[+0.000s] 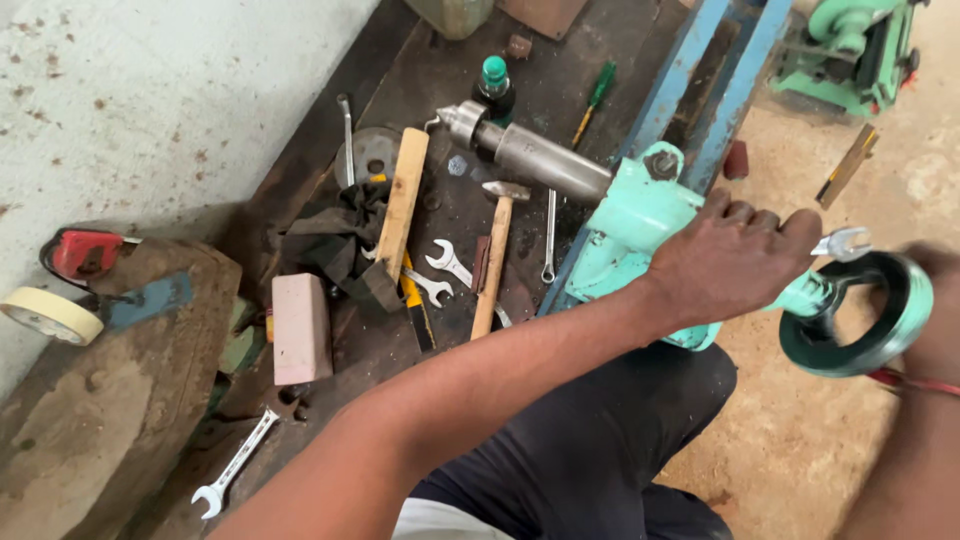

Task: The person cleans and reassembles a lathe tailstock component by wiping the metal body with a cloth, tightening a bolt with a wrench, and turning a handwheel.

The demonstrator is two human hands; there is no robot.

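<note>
My left hand (735, 260) reaches across and grips a silver open-end wrench (845, 242), its jaw at the shaft behind the dark green handwheel (865, 320). The hand also rests on the mint-green machine body (630, 225), which carries a steel cylinder (540, 160) pointing to the upper left. My right hand (935, 300) sits at the right frame edge behind the handwheel; its fingers are hidden by the wheel and motion blur. A red band (915, 383) circles that wrist.
A dark bench (450, 80) holds a hammer (495, 255), several spanners (445, 270), a wooden stick (403, 200), a pink block (300, 328), a green-capped bottle (494, 85) and a screwdriver (595, 100). Blue frame rails (720, 80) stand behind. Tape roll (50, 315) lies left.
</note>
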